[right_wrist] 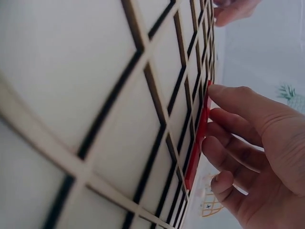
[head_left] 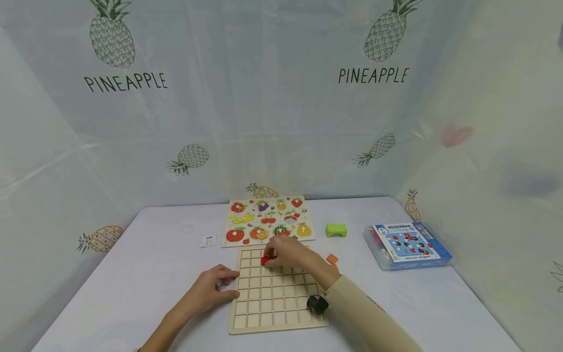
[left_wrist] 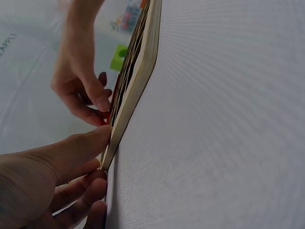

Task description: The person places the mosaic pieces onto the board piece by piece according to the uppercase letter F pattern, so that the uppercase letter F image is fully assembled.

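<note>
A pale wooden grid board lies flat on the table. At its left edge, my left hand touches the rim with thumb and fingertips spread apart; the left wrist view shows the thumb against the board's side. Near the board's far side my right hand pinches a flat red piece on the grid. In the right wrist view, the red piece looks like a long strip, with the thumb at one end and curled fingers along it. Part of it is hidden behind the fingers in the head view.
Behind the board lies a fruit puzzle. To its right stand a green arch block and a boxed molecule set. Orange pieces lie beside the right forearm, a small printed card at left. A black device sits by the right sleeve.
</note>
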Tool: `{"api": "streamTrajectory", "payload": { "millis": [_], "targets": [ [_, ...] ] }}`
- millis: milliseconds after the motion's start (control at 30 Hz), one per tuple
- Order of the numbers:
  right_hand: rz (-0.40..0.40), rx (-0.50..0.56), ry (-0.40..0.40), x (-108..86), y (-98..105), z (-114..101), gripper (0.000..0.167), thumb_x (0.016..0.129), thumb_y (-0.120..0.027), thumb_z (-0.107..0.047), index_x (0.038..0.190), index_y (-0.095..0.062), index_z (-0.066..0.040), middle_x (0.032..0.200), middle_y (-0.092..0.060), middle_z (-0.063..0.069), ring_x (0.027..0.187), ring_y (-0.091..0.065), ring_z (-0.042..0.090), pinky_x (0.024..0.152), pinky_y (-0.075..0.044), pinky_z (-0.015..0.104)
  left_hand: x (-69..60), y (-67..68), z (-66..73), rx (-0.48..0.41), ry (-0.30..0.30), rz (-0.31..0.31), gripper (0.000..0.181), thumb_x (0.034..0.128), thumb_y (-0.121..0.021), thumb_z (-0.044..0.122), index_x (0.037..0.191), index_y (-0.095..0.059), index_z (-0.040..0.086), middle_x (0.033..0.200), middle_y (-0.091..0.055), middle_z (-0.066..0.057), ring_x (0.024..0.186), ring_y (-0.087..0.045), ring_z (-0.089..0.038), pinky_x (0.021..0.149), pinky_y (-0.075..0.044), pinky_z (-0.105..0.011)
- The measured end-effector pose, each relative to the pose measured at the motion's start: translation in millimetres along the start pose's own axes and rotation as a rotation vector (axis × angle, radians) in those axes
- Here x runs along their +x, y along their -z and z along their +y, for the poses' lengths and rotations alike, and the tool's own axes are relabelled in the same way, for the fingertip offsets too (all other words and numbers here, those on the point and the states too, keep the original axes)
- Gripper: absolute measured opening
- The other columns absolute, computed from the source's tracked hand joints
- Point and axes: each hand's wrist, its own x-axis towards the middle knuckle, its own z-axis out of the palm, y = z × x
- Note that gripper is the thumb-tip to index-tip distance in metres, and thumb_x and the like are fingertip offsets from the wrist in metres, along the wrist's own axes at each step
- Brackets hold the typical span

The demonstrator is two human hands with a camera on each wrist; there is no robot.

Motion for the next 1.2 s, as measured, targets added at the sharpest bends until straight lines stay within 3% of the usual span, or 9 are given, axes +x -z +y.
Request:
{"api": "streamTrajectory", "payload": {
  "millis": [400,567,833,1033,1200],
  "targets": [
    [0.02,0.008,-0.022,-19.7,17.1,13.1,0.018,0.089,-0.073,-0.027,0.102,-0.075,-0.015,0.099,-0.07,-0.003,0.088,-0.062,0.01,0.076,-0.051,0.026,-2.6,-1.3,0.1,0.01,-0.005,0.013,0.048,0.0763,-0.083,0.033,0.116,-0.072,0.009,0.1,-0.064,0.001,0.083,-0.054,-0.011,0.061,-0.044,-0.018],
    [0.037,0.008,-0.048,-34.3,26.5,23.6,0.017,0.088,-0.072,-0.025,0.101,-0.076,-0.014,0.098,-0.071,-0.004,0.087,-0.064,0.012,0.072,-0.051,0.025,-2.1,-0.2,1.2,0.003,-0.005,0.009,0.048,0.0765,-0.083,0.032,0.117,-0.071,0.009,0.1,-0.064,0.0,0.082,-0.054,-0.011,0.061,-0.044,-0.018],
    [0.055,0.014,-0.127,-71.6,39.6,38.1,0.018,0.086,-0.075,-0.024,0.101,-0.075,-0.013,0.092,-0.068,-0.004,0.073,-0.056,0.01,0.066,-0.047,0.022,-1.4,0.4,1.8,-0.004,0.011,-0.002,0.048,0.0769,-0.083,0.031,0.118,-0.071,0.008,0.1,-0.064,0.0,0.082,-0.053,-0.01,0.061,-0.044,-0.018],
    [0.09,-0.007,-0.228,-97.0,42.3,53.3,0.02,0.084,-0.077,-0.026,0.102,-0.075,-0.016,0.093,-0.067,-0.005,0.078,-0.054,0.01,0.068,-0.048,0.023,-1.3,0.1,0.6,-0.003,0.013,-0.001,0.048,0.0769,-0.083,0.032,0.118,-0.071,0.01,0.099,-0.064,0.002,0.082,-0.053,-0.009,0.061,-0.044,-0.018],
    [0.107,0.021,-0.291,-113.1,43.0,67.5,0.025,0.082,-0.079,-0.024,0.103,-0.075,-0.011,0.095,-0.071,-0.002,0.08,-0.057,0.013,0.07,-0.048,0.024,-0.9,-0.3,0.1,0.004,0.002,0.0,0.049,0.0769,-0.083,0.033,0.118,-0.071,0.009,0.099,-0.063,0.001,0.082,-0.053,-0.009,0.062,-0.044,-0.018]
  ]
}}
